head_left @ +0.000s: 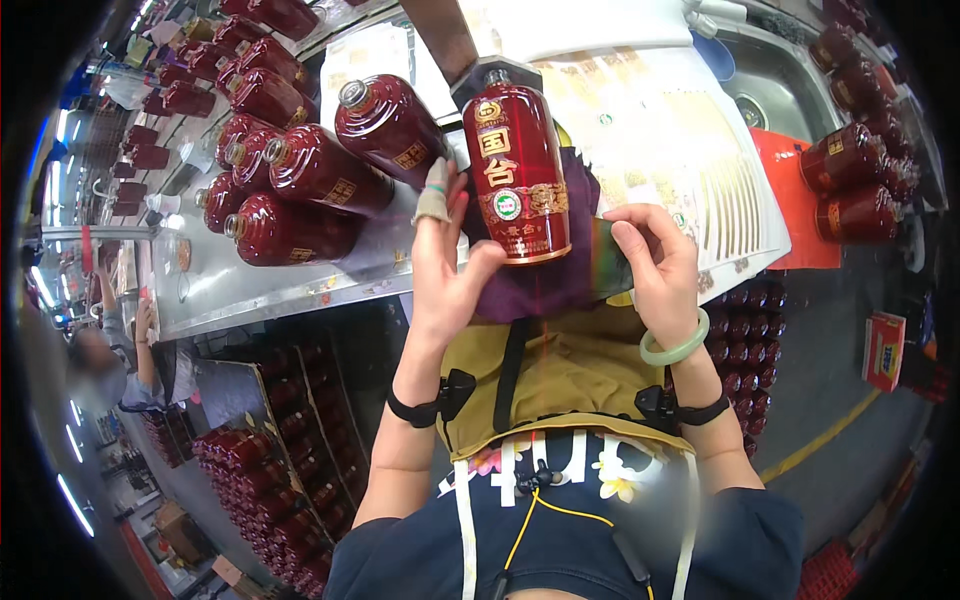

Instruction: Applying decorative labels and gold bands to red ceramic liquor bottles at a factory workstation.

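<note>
A dark red glass bottle [516,185] with gold and white decoration lies on a purple cloth [520,292], its neck pointing away from me. My left hand [445,265] is at the bottle's left side with fingers and thumb apart. Pale covers sit on some of its fingers; whether they touch the glass is hard to tell. To the right of the bottle, my right hand [655,265] has thumb and fingers drawn together at the edge of a dark, green-tinted piece [607,258]. What is between those fingertips I cannot make out. A pale green bangle [676,345] circles that wrist.
Several similar red bottles [325,170] stand on the metal table [240,290] at left. White sheets with gold decals [720,190] lie at right, near an orange-red sheet [785,190] and a sink [780,75]. A metal post [440,35] rises beyond the bottle. Another person works far left.
</note>
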`<state>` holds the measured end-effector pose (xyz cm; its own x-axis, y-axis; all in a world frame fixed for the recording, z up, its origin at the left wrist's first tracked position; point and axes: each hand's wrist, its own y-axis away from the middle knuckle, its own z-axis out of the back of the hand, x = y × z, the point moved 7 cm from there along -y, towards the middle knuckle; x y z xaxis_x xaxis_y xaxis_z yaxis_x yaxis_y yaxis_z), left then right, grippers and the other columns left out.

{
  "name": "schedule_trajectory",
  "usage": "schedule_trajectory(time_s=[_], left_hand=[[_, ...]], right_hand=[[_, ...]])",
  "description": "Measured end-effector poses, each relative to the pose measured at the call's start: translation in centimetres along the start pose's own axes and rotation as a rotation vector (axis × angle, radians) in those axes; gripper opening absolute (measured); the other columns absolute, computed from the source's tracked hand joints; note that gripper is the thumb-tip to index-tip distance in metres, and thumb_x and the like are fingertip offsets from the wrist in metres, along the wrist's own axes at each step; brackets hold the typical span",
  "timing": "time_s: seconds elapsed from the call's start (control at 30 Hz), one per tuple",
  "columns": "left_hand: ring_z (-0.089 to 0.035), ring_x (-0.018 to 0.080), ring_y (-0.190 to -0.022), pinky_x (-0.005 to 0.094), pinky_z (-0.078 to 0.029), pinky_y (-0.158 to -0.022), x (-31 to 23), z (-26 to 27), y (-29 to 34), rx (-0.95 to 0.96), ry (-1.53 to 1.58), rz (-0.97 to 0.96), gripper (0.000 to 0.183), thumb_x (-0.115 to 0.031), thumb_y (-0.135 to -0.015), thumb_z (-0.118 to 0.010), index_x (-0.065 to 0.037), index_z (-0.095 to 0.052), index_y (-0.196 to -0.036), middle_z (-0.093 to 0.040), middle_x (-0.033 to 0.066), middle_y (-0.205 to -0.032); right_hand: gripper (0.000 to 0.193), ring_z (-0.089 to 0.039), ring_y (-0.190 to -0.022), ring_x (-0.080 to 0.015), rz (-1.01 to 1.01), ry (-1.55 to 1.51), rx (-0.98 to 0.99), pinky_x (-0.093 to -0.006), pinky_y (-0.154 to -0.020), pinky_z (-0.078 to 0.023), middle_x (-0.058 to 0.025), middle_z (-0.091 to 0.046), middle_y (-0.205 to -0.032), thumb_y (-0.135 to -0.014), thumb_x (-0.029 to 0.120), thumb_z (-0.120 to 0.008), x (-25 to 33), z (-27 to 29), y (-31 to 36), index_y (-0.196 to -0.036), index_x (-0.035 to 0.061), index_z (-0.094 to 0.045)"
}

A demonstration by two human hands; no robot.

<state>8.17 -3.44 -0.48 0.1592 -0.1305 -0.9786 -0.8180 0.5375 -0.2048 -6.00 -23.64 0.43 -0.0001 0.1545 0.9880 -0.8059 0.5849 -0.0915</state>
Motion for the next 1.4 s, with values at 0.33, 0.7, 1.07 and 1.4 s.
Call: schedule_trajectory(time_s=[0.33,0.7,1.07,1.4], left_hand=[[-0.072,0.0165,-0.093,0.0323,-0.058,-0.083,1.0,-1.7,-6.3,0.007,0.144,0.543,0.054,-0.034,-0.089,-0.084,0.004,-0.065,-0.122,-0.074,0.0108,-0.108],[-0.071,0.0167,-0.104,0.0336,-0.056,-0.095,-5.5,-13.9,0.1,0.544,0.093,0.278,0.071,-0.023,-0.068,-0.095,0.004,-0.062,-0.125,-0.074,0.0121,-0.113],[-0.066,0.0395,-0.121,0.0457,-0.052,-0.104,-7.4,-20.9,-1.8,0.528,-0.148,-0.239,0.103,-0.037,-0.066,-0.095,0.002,-0.047,-0.149,-0.063,0.0268,-0.134],[-0.05,0.0375,-0.142,0.0443,-0.039,-0.117,-9.8,-10.9,-0.2,0.207,-0.437,-0.375,0.072,-0.008,-0.081,-0.083,0.006,-0.054,-0.146,-0.049,0.0253,-0.154]], right_hand=[[0.018,-0.06,-0.092,-0.0269,0.189,0.026,0.124,-0.0353,-0.085,-0.048,-0.0124,-0.06,-0.088,-0.1,0.019,-0.069,6.6,-1.1,-1.4,-0.106,0.002,-0.067],[0.023,-0.061,-0.07,-0.0119,0.218,0.317,0.157,-0.0292,-0.066,-0.049,-0.0048,-0.068,-0.081,-0.092,0.017,-0.08,11.1,8.3,-2.2,-0.106,0.0036,-0.068],[0.014,-0.066,-0.083,-0.0296,0.371,0.763,0.108,-0.0378,-0.075,-0.052,-0.0117,-0.064,-0.095,-0.088,0.008,-0.078,15.9,12.7,-0.1,-0.094,-0.0003,-0.069],[0.016,-0.068,-0.086,-0.0343,0.493,1.052,-0.442,-0.041,-0.076,-0.052,-0.0109,-0.067,-0.098,-0.096,0.017,-0.073,13.7,23.4,-5.5,-0.097,0.0008,-0.069]])
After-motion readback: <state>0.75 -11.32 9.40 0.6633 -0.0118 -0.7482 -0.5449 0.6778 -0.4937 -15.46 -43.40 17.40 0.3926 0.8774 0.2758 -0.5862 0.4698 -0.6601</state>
